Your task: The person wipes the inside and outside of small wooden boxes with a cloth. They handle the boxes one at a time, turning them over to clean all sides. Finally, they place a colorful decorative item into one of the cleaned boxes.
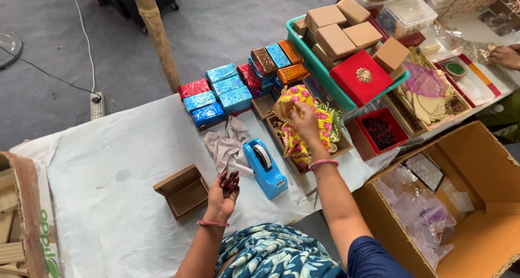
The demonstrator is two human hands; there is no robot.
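Beside the open brown box, the left hand grips dark beads; the right hand pinches floral pouches.

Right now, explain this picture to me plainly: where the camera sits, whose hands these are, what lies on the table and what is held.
There is one picture, from a camera worn on a person's head, looking down at their own bare hands over a table covered with a white cloth. The left hand holds a small dark beaded item, beside an open brown box. The right hand reaches into a tray of yellow and pink floral pouches. Between the hands stands a blue tape dispenser. Further back lie shiny foil-wrapped boxes and a green crate of tan boxes, with a red box on top. An open cardboard carton sits on the right. Another person's hand shows at the top right.
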